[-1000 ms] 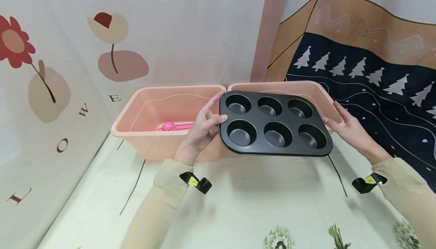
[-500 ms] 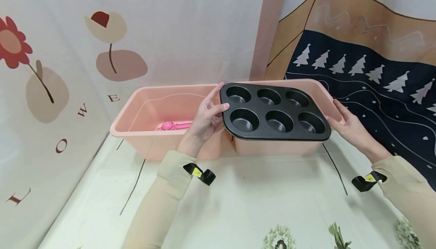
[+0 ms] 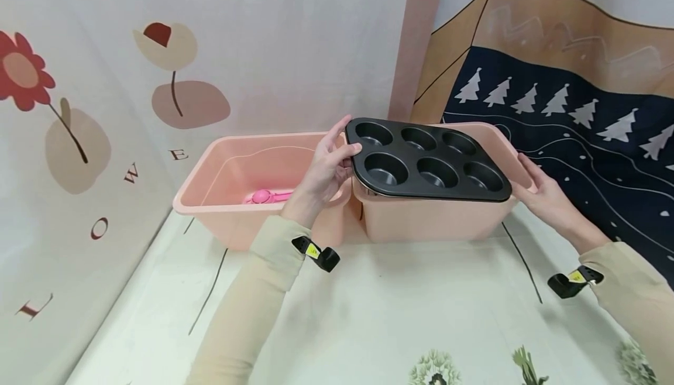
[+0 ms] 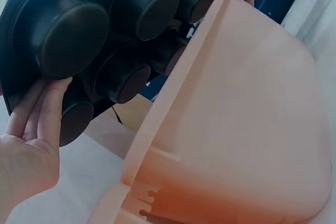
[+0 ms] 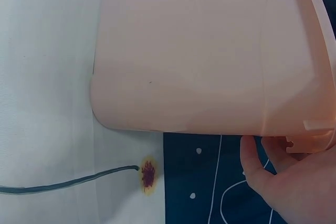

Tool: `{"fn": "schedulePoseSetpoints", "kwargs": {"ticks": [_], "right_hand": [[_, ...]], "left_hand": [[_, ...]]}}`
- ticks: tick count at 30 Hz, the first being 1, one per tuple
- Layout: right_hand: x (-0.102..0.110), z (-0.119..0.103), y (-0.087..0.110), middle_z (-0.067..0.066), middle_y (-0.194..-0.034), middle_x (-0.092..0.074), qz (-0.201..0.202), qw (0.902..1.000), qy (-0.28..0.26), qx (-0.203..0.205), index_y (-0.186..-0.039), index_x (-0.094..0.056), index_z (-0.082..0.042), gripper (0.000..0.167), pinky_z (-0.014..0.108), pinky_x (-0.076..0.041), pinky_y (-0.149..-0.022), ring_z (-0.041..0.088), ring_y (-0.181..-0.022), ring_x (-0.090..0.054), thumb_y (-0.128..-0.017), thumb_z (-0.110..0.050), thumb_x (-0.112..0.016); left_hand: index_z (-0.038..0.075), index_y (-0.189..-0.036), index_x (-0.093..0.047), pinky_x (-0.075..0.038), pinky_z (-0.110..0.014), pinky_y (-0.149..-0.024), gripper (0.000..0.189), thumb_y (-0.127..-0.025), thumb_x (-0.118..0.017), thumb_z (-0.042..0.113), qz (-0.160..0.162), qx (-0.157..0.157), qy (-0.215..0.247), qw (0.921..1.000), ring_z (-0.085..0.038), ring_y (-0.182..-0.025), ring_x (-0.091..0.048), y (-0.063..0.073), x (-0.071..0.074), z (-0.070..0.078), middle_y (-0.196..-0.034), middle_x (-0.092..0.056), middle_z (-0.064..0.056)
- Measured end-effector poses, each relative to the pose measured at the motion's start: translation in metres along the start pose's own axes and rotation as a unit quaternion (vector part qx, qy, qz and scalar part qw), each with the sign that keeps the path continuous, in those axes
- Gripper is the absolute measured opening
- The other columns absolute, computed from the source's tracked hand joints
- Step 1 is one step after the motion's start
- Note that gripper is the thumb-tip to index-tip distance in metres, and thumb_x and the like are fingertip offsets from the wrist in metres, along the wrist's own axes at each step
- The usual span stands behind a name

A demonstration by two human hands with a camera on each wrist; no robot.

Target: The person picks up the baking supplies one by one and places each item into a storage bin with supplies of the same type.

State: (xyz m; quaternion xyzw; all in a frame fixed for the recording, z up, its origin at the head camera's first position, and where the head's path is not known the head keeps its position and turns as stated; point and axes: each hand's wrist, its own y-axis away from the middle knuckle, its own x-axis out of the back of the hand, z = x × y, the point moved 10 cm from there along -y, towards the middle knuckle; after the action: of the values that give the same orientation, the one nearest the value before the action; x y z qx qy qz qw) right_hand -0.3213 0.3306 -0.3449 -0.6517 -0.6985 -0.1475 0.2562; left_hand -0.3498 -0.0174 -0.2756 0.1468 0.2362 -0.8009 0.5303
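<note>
My left hand (image 3: 322,179) pinches the left end of a dark muffin tin (image 3: 413,155), thumb on top and fingers underneath. The tin is tilted, its left end higher, over the right pink bin (image 3: 432,221). Cup undersides of the muffin tin (image 4: 73,40) show in the left wrist view, above the bin's rim. At that bin's right end, my right hand (image 3: 550,202) holds the rim, near the tin's right corner. Fingers of the right hand (image 5: 299,184) lie against the bin's outer wall below the rim. The tin hides most of the bin's inside.
A second pink bin (image 3: 237,228) stands directly to the left, its end beside the right one. Inside it lies a bright pink utensil (image 3: 265,196) with a rounded end. Printed cloth (image 3: 305,51) hangs behind the bins, and a pale cloth (image 3: 379,303) covers the table.
The muffin tin has moved up and away from me, over the right bin, and its left end has risen. My left hand has travelled with it; my right hand stays almost still.
</note>
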Motion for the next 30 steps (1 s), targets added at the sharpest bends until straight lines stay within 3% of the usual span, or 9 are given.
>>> {"fn": "schedulePoseSetpoints", "kwargs": {"ticks": [4, 12, 18, 25, 30], "right_hand": [[0.000, 0.001, 0.000, 0.026, -0.157, 0.000, 0.000, 1.0000, 0.002, -0.005, -0.154, 0.007, -0.007, 0.080, 0.070, -0.016, -0.104, 0.049, -0.138, -0.008, -0.101, -0.028, -0.049], [0.001, 0.004, -0.001, 0.026, -0.157, -0.002, 0.008, 0.9997, 0.021, -0.005, -0.155, 0.004, -0.008, 0.080, 0.069, -0.016, -0.104, 0.050, -0.138, -0.010, -0.100, -0.029, -0.051], [0.001, 0.003, -0.002, 0.027, -0.156, -0.002, 0.008, 0.9997, 0.023, -0.006, -0.154, 0.005, -0.007, 0.081, 0.070, -0.016, -0.103, 0.051, -0.138, -0.010, -0.100, -0.030, -0.051], [-0.001, 0.008, -0.003, 0.024, -0.157, 0.001, 0.006, 0.9994, 0.020, -0.026, -0.155, 0.006, -0.010, 0.083, 0.071, -0.017, -0.102, 0.049, -0.139, -0.008, -0.099, -0.034, -0.052], [0.000, 0.008, -0.002, 0.026, -0.157, -0.002, 0.008, 0.9995, 0.018, -0.025, -0.155, 0.006, -0.010, 0.084, 0.071, -0.019, -0.102, 0.050, -0.138, -0.011, -0.099, -0.034, -0.052]], "left_hand": [[0.012, -0.152, -0.029, -0.056, -0.024, -0.061, 0.067, -0.091, -0.047, -0.008, 0.012, 0.005, -0.010, 0.9999, -0.017, -0.064, -0.068, -0.006, 0.001, 0.002, -0.099, -0.063, -0.018], [0.012, -0.152, -0.030, -0.054, -0.023, -0.057, 0.070, -0.089, -0.050, -0.011, 0.032, -0.008, 0.000, 0.9995, -0.014, -0.055, -0.062, -0.016, -0.004, 0.009, -0.068, -0.063, -0.007], [0.011, -0.152, -0.028, -0.055, -0.023, -0.059, 0.071, -0.088, -0.049, -0.010, 0.039, -0.014, 0.006, 0.9991, -0.015, -0.059, -0.065, -0.018, -0.006, 0.006, -0.079, -0.068, -0.012], [0.016, -0.154, -0.025, -0.055, -0.024, -0.065, 0.072, -0.092, -0.056, -0.003, 0.074, -0.006, -0.032, 0.9967, -0.013, -0.064, -0.066, -0.023, 0.004, -0.008, -0.083, -0.066, -0.008], [0.017, -0.155, -0.022, -0.056, -0.026, -0.070, 0.074, -0.093, -0.056, -0.002, 0.090, 0.003, -0.048, 0.9948, -0.014, -0.068, -0.068, -0.027, 0.010, -0.017, -0.099, -0.067, -0.017]]}}
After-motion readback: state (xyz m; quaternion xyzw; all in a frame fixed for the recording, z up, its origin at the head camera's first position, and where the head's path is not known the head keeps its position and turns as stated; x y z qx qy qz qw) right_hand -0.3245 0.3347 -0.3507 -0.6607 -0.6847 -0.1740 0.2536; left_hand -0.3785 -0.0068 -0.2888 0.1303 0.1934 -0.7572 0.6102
